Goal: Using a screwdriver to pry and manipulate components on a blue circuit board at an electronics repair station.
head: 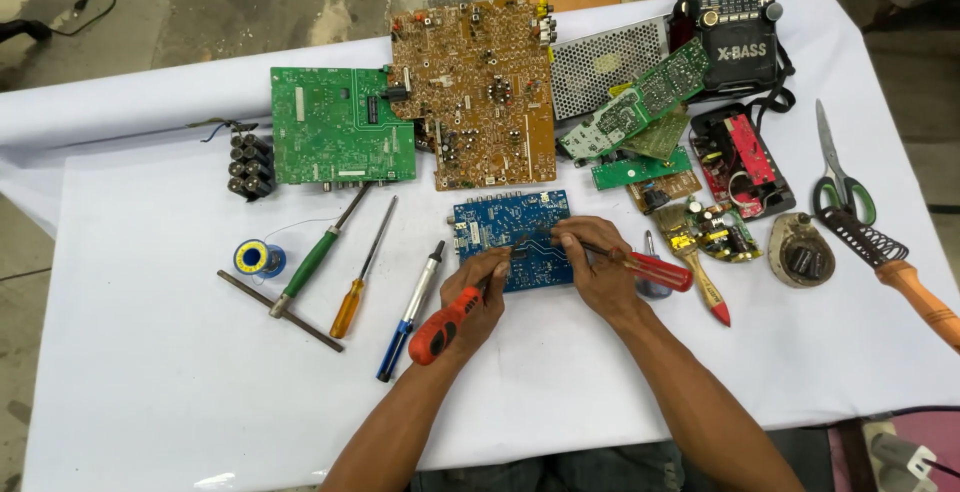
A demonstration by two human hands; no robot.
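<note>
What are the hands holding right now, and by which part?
Left hand grips an orange-handled tool by its handle; right hand grips a red-handled screwdriver on the shaft. Both tips meet the blue circuit board.

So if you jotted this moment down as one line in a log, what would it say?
left hand: holds orange-handled tool | right hand: holds red-handled screwdriver | both tips on blue circuit board | white table

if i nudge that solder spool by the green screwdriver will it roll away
Probably not: the solder spool seems to lie flat on its flange on the white cloth, so it should slide rather than roll. It likely feels heavy for its size. Its thin loose wire end would flop.
</note>
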